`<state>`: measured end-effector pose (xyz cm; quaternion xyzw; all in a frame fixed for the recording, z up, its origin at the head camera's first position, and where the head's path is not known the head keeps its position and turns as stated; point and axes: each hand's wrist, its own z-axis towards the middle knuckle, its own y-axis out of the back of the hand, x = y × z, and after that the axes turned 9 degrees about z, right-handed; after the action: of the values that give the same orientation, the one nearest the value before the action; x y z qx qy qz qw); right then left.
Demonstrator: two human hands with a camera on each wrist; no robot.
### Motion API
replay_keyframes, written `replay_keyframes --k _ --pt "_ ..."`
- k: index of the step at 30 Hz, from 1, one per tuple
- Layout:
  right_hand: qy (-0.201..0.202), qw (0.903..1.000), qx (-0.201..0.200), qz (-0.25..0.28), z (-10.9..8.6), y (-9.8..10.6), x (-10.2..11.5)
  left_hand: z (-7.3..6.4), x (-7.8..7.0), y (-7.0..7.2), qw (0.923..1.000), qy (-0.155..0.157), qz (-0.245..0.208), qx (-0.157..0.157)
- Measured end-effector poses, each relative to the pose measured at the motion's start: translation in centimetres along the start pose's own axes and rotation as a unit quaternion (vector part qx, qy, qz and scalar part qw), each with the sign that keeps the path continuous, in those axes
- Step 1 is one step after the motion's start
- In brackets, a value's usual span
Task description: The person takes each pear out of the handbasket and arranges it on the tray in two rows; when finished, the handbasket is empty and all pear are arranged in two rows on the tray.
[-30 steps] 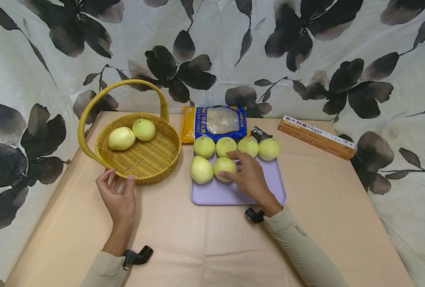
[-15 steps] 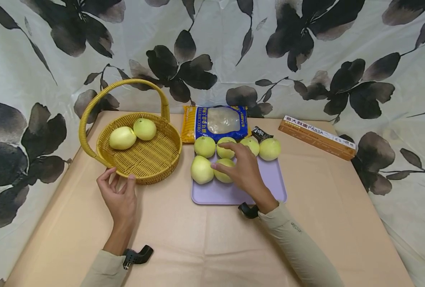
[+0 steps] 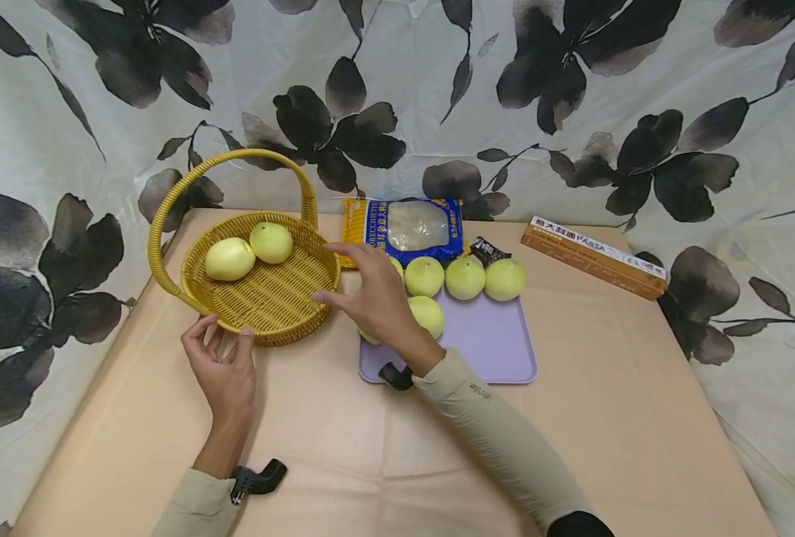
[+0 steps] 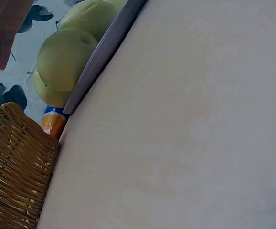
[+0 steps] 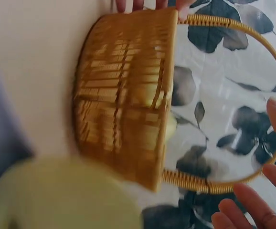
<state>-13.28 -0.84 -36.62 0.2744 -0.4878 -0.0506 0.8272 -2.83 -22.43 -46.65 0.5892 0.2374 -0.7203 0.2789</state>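
Note:
A yellow woven basket [image 3: 270, 298] with a tall arched handle holds two pale green pears [image 3: 230, 259]. My left hand [image 3: 226, 377] grips the basket's near rim, with fingers against its outer wall in the right wrist view. My right hand [image 3: 387, 302] hovers between basket and tray, thumb and fingers spread apart, nothing between them. Beneath it, a lilac tray [image 3: 485, 350] carries several more pears [image 3: 465, 277]. My right hand partly covers the pears at the tray's left side. In the left wrist view, my right hand [image 4: 4, 33] shows above the basket [image 4: 18, 167].
Behind the tray lies a blue and yellow pasta bag [image 3: 414, 226], with a small black packet [image 3: 489, 250] at its right. A brown pasta box [image 3: 592, 257] rests at the table's back right. A floral cloth [image 3: 397, 89] hangs behind the table.
My right hand has come away from the pears on the tray and moved left towards the basket, without a pear. My left hand and the basket stay in place.

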Motion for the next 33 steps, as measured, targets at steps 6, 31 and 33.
replay_keyframes --k 6,31,33 --pt "0.006 1.0 0.006 0.002 2.3 -3.4 1.0 0.0 -0.1 0.1 1.0 0.001 0.005 0.001" --pt "-0.043 0.9962 0.075 -0.011 10.0 -8.0 0.7 0.1 0.1 0.1 1.0 -0.001 0.002 0.002" --pt "-0.043 0.9961 0.077 -0.005 10.5 -7.9 0.9 0.1 0.2 0.1 1.0 -0.003 0.001 0.001"
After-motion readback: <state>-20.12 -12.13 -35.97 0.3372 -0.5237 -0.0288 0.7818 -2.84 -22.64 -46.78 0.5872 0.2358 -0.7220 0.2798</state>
